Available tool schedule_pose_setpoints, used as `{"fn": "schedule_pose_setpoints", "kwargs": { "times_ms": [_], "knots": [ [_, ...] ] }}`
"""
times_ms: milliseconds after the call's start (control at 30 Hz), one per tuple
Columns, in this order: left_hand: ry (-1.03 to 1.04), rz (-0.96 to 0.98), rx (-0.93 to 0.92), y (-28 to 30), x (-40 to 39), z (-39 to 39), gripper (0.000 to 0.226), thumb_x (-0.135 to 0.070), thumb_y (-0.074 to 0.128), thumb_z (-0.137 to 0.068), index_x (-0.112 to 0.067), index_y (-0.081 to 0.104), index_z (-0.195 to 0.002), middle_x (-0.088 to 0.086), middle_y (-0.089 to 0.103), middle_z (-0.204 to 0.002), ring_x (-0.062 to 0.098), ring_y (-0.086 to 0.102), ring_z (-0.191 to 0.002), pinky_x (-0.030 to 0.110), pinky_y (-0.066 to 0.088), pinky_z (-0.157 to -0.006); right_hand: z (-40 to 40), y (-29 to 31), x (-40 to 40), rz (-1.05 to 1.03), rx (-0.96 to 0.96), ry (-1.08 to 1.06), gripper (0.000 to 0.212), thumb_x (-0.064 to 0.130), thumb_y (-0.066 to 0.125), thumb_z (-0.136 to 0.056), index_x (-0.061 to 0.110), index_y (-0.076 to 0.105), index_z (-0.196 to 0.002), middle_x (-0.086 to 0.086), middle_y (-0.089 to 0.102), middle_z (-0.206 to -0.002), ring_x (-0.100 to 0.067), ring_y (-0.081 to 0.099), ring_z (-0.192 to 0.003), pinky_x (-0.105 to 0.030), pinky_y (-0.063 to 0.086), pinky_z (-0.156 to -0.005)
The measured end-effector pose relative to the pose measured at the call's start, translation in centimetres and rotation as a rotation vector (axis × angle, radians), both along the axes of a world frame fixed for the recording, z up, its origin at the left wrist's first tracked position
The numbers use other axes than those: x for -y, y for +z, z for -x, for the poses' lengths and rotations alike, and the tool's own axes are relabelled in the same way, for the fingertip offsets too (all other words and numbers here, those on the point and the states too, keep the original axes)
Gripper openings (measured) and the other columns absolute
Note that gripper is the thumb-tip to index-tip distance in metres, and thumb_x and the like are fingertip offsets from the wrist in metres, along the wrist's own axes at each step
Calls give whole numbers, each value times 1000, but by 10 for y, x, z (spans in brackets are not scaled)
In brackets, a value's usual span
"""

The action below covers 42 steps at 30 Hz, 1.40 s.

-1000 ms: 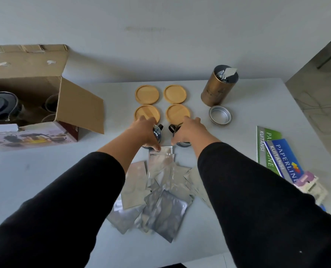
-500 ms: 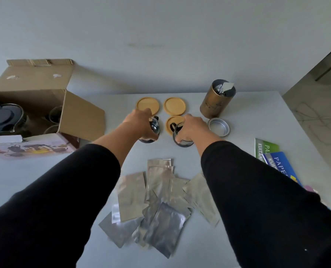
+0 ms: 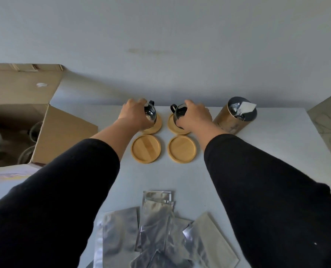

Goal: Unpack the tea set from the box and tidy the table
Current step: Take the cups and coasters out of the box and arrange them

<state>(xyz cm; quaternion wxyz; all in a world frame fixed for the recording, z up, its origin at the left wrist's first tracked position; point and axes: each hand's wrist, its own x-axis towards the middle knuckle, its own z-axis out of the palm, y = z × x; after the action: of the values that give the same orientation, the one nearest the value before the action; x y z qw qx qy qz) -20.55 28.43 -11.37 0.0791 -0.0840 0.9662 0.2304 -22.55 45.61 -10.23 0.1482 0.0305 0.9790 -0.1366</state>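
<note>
My left hand [image 3: 134, 115] grips a small glass cup [image 3: 150, 113] with a dark handle, resting on the far left wooden coaster [image 3: 154, 127]. My right hand [image 3: 194, 116] grips a second glass cup [image 3: 180, 111] on the far right coaster [image 3: 173, 125]. Two bare wooden coasters [image 3: 146, 148] [image 3: 182, 148] lie just in front of them. The open cardboard box [image 3: 45, 120] stands at the left, with more glassware [image 3: 33, 130] dimly visible inside.
A gold cylindrical tin [image 3: 235, 118] holding foil packets stands right of my right hand. Several silver foil pouches [image 3: 157, 225] lie in a loose pile at the near edge of the white table [image 3: 276, 136]. A grey wall runs behind the table.
Both hands carried the cups away from me, from the near coasters to the far pair. The camera tilted up, so the tin lid and paper packs left the view.
</note>
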Motion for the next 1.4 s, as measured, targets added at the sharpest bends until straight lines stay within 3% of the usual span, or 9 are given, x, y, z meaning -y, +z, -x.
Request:
{"fn": "schedule_pose_setpoints", "kwargs": {
  "times_ms": [300,667,967,1233,1400],
  "knots": [
    [-40,-7,54,-15,-1,9,76,-31,71,-73,-21,40,-141,11,45,-135,29,43,-126,35,42,-97,19,-19,-2,-8,23,28,77,38,68,-76,21,33,-143,-14,44,-135,-35,46,-124,-41,47,-94],
    [-58,51,34,-24,-1,3,93,-43,75,-66,-35,24,-144,8,35,-140,28,36,-131,43,46,-97,14,-19,-4,-36,39,54,88,43,69,-76,27,20,-146,-16,36,-138,-37,41,-126,-44,42,-97],
    [70,62,-74,21,32,-25,59,-35,56,-87,-24,35,-141,6,35,-143,26,34,-133,41,40,-102,-10,31,34,88,-210,83,60,37,60,-84,14,42,-136,-14,42,-132,-33,44,-123,-42,44,-96],
    [166,114,-112,85,149,-81,41,-27,53,-90,-18,51,-130,10,51,-133,28,47,-123,39,42,-99,-59,75,137,250,-204,297,42,30,60,-87,9,56,-124,-11,56,-126,-28,52,-118,-33,44,-95],
    [36,257,-44,101,230,-126,26,-24,52,-91,-12,69,-106,6,67,-114,24,59,-106,36,48,-97,-88,73,220,271,-170,350,35,24,60,-87,11,62,-120,-9,64,-122,-27,59,-113,-28,46,-91]
  ]
}}
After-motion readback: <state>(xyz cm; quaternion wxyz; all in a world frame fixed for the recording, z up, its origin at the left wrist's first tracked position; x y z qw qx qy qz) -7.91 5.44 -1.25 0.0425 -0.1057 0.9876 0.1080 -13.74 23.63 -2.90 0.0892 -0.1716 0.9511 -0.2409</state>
